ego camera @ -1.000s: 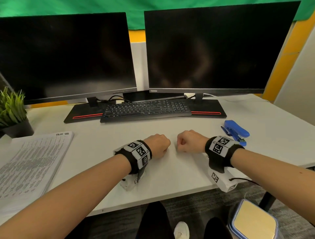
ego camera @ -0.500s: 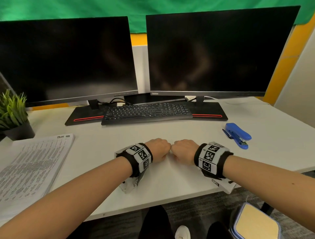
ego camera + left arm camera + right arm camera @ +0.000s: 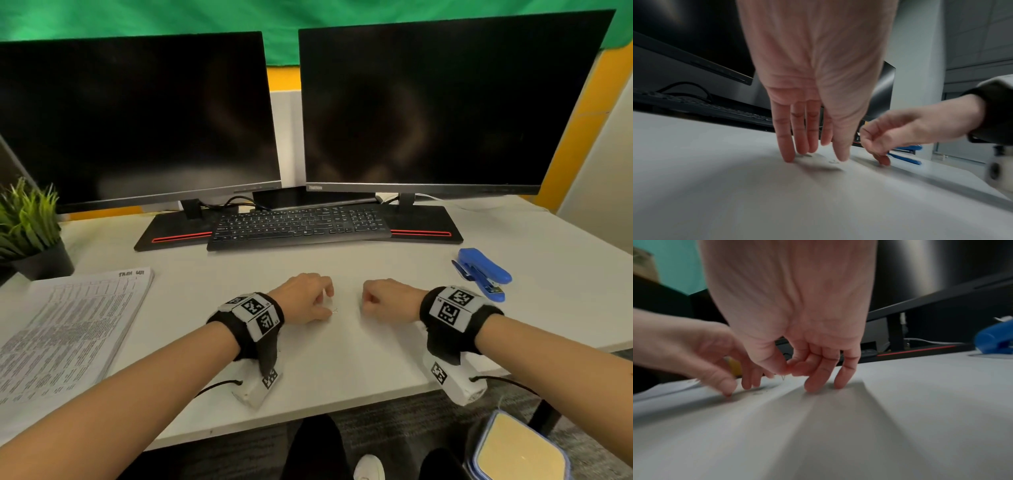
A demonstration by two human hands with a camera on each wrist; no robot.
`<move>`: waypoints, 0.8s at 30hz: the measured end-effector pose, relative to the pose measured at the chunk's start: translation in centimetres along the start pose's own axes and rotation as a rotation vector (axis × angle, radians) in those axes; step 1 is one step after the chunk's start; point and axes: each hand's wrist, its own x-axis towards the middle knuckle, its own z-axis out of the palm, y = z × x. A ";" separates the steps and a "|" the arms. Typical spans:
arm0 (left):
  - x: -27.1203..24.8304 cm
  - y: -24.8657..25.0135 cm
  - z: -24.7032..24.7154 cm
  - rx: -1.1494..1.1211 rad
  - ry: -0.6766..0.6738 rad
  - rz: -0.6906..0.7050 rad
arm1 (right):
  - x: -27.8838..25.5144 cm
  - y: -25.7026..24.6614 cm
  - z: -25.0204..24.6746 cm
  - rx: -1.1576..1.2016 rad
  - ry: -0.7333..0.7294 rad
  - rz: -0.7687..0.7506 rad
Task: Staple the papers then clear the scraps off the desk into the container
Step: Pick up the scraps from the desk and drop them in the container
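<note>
Metal staple (image 3: 334,311) lies at the left hand's (image 3: 301,297) thumb tip.

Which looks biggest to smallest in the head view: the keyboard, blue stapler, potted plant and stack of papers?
1. stack of papers, though nearness to the camera inflates it
2. keyboard
3. potted plant, partly cut off
4. blue stapler

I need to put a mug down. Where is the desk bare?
Bare white desk lies right of the blue stapler, and between the printed paper stack and the left hand. It is crowded by the black keyboard.
</note>
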 end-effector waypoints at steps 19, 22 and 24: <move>-4.3 5.4 2.5 0.308 -0.118 0.178 | -0.9 1.1 0.0 0.263 0.142 0.051; -5.5 6.3 3.4 0.306 -0.097 0.213 | -1.6 1.3 0.3 0.291 0.155 0.062; -6.3 7.0 4.0 0.339 -0.084 0.208 | -2.1 1.4 0.6 0.300 0.164 0.061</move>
